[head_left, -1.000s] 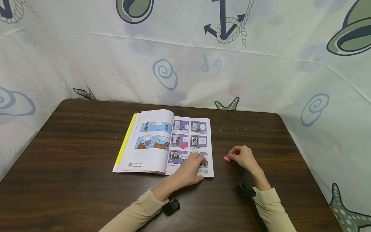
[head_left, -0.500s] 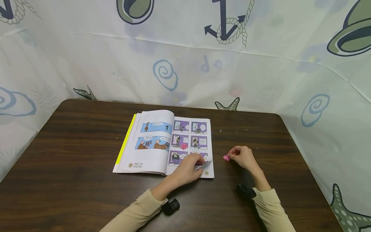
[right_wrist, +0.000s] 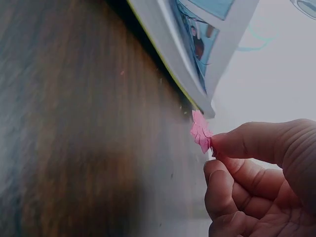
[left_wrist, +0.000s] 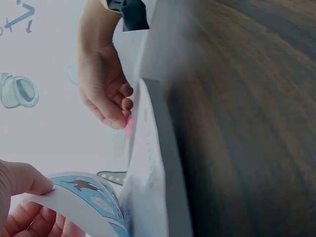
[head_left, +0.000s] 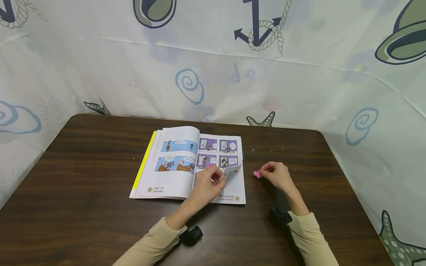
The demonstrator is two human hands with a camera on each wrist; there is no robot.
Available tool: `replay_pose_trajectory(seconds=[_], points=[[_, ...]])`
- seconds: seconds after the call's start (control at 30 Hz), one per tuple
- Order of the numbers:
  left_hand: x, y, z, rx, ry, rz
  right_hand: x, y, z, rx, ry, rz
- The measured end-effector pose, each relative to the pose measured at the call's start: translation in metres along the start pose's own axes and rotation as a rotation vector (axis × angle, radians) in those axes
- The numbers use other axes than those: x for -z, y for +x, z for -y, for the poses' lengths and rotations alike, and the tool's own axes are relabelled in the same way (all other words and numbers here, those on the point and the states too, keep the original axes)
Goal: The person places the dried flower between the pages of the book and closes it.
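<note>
An open comic book [head_left: 176, 184] lies on the dark wooden table. My left hand [head_left: 204, 186] pinches the lower corner of its right-hand page [head_left: 230, 169] between thumb and fingers. That page is lifted and curls over toward the spine; the left wrist view shows its blue-printed underside [left_wrist: 101, 200]. Beside the book's right edge, my right hand [head_left: 279, 176] pinches a small pink paper flower [right_wrist: 201, 132] between thumb and index finger. A second pink flower [head_left: 210, 166] shows on the right-hand page, mostly hidden behind my left fingers.
The brown wood-grain table [head_left: 83, 207] extends around the book on all sides. Tiny paper scraps [head_left: 253, 150] lie beyond my right hand. Behind the table hangs a white curtain [head_left: 219, 85] with sea drawings.
My left hand has taken the right page's lower corner and raised it, moving left and partly covering the flower there. My right hand, holding its flower, has shifted slightly forward and left.
</note>
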State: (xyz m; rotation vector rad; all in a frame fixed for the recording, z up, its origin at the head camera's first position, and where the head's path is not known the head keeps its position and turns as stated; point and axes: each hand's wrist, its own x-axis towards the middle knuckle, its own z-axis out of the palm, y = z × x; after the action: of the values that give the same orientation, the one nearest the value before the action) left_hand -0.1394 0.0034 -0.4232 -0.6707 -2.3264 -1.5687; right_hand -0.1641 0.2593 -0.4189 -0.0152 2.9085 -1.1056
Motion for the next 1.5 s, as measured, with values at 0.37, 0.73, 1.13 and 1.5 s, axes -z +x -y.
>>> replay_pose_trajectory(seconds=[0.37, 0.73, 1.13, 1.5], points=[[0.031, -0.001, -0.004, 0.014, 0.016, -0.126, -0.007, 0.010, 0.019, 0.051, 0.035, -0.008], [0.067, -0.009, -0.001, 0.131, 0.089, -0.161, -0.016, 0.020, 0.037, 0.081, 0.083, -0.007], [0.107, -0.022, 0.014, 0.374, 0.195, -0.182, -0.027, 0.028, 0.054, 0.096, 0.094, 0.019], [0.133, -0.036, 0.023, 0.438, 0.312, -0.183, -0.043, 0.035, 0.072, 0.095, 0.126, 0.065]])
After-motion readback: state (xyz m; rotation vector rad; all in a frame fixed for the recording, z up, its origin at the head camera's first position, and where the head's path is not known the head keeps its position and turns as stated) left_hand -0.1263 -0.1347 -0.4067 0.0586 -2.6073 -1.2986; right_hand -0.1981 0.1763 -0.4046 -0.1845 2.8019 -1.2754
